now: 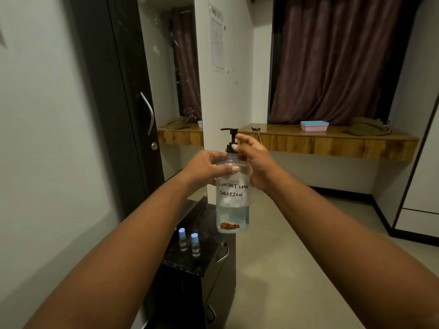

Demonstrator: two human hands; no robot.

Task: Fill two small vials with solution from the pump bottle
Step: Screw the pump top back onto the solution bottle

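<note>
I hold a clear pump bottle labelled "contact lens solution" up in the air at mid-frame; liquid fills its lower third. My left hand grips the bottle's shoulder. My right hand wraps the neck, its fingers pinching the black pump collar below the spout. Two small vials with light blue caps, one and the other, stand upright side by side on the dark cabinet top below the bottle.
The dark cabinet has drawer handles on its right face. A black wardrobe door and a mirror stand at the left. A wooden shelf at the back carries pink and blue trays, a phone and a folded cloth. Bare floor lies to the right.
</note>
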